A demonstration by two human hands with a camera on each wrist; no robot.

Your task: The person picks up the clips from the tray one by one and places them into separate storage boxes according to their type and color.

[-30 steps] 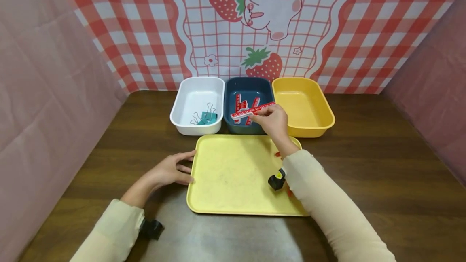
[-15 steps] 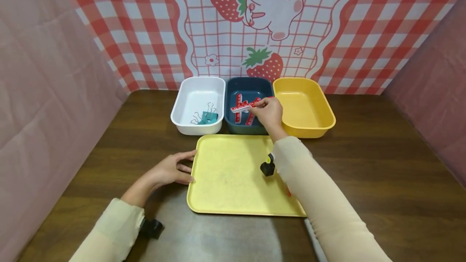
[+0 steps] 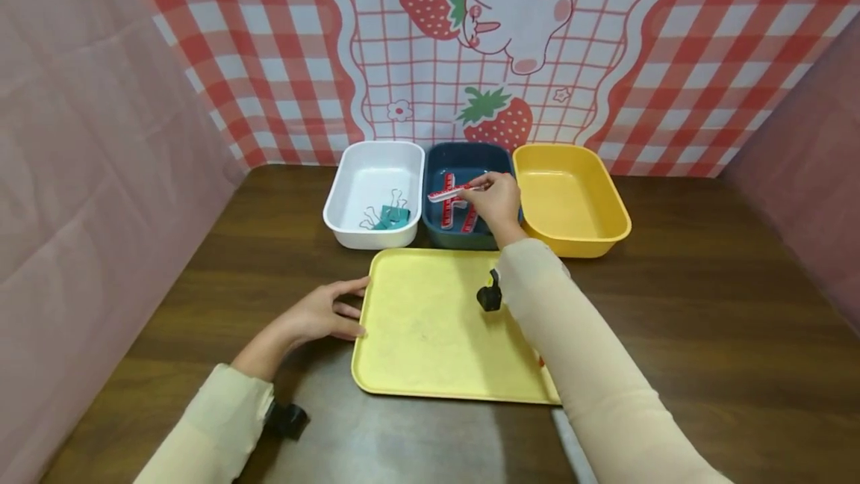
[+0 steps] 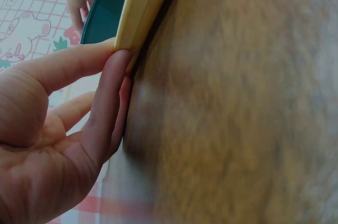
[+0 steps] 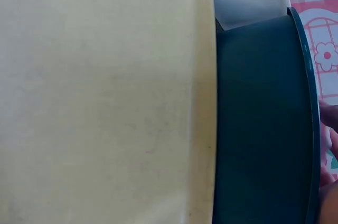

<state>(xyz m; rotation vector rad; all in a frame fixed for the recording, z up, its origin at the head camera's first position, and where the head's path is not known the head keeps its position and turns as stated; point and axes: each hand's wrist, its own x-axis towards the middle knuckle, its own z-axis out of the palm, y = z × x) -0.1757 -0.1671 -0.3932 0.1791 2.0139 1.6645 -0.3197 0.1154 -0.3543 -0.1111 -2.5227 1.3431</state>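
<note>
My right hand [image 3: 499, 204] pinches one end of a long red-and-white strip [image 3: 443, 195] above the dark blue bin [image 3: 470, 151]. More red-and-white strips [image 3: 448, 212] lie crossed inside that bin, partly hidden by the hand and the held strip. With fingers spread, my left hand [image 3: 317, 314] touches the left rim of the yellow tray [image 3: 423, 334]. The left wrist view shows its fingertips [image 4: 122, 57] against the tray's edge. A small red thing [image 3: 540, 359] shows on the tray beside my right sleeve, mostly covered. Only a sliver of the right hand appears in the right wrist view.
To the left of the dark blue bin stands a white bin [image 3: 376, 151] holding teal binder clips [image 3: 393, 216]. A yellow bin [image 3: 571, 200] adjoins it on the right. Behind the bins hangs a checked cloth [image 3: 269, 58]. All stand on a wooden table [image 3: 705, 305].
The right hand has moved a little forward and left, carrying the strip farther over the dark blue bin. The left hand keeps its place at the tray. The head view has shifted slightly.
</note>
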